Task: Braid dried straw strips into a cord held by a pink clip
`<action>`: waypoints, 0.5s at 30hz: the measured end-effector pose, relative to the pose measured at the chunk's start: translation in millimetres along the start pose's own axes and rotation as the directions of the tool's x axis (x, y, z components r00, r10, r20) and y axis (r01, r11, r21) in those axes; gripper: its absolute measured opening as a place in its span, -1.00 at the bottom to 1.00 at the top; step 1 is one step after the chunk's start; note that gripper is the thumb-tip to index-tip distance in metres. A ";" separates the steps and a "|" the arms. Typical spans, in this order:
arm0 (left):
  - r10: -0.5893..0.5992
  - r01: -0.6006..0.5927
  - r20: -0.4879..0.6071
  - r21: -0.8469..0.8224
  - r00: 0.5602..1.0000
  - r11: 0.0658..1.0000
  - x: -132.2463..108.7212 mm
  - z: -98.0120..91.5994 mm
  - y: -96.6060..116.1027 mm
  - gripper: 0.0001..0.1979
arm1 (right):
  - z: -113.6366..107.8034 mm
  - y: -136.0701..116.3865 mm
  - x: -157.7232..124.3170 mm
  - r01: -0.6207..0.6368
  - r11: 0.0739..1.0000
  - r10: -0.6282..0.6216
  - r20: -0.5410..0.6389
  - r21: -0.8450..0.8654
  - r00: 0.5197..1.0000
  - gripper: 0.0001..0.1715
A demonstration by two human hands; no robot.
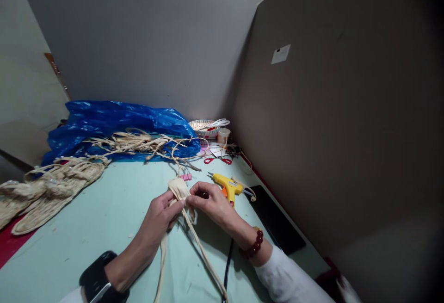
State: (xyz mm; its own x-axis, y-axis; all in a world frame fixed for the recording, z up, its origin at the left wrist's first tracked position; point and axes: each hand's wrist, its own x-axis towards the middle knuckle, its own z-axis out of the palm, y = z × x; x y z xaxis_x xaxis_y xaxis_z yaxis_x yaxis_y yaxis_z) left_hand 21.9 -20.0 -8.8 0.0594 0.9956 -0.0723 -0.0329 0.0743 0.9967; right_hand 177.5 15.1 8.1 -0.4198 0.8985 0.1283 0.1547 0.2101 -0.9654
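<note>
A wide, pale strip of dried plant fibre [178, 188] is held up above the middle of the table, with narrower lengths trailing down towards me. My left hand [163, 213] grips its lower left side between thumb and fingers. From the right, my right hand [210, 201] pinches the strip's edge with thumb and forefinger. A thin twisted cord [204, 254] runs from under the fingers to the bottom of the view. Just beyond my right hand lies a yellow glue gun [227, 185], partly covered by it. A pink binder clip [186, 176] rests behind the strip.
A blue plastic bag [121, 113] with loose fibre strips [138, 142] lies at the back. Woven straw slippers [65, 187] are on the left. Red-handled scissors [218, 160], a round basket [201, 125] and a black flat board [277, 222] are further right, beside grey partitions [312, 108].
</note>
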 end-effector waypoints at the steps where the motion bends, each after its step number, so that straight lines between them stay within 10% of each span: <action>1: 0.000 0.000 -0.013 0.011 1.000 1.000 -0.1 0.3 0.1 -0.71 | 0.5 0.0 -0.1 0.000 1.000 0.000 -0.009 -0.020 1.000 -0.87; 15: 0.007 -0.007 0.016 0.044 1.000 0.999 -2.2 0.8 5.0 -0.75 | 4.1 0.6 -1.3 -0.083 0.995 0.082 0.022 0.053 0.996 -0.85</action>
State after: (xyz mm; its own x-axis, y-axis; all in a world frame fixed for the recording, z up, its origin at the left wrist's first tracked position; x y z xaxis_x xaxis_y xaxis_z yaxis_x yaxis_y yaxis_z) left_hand 22.4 -21.9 -3.7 0.0752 0.9950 -0.0652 0.0107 0.0646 0.9979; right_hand 174.5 12.4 6.3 -0.4256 0.9039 0.0433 0.1415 0.1137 -0.9834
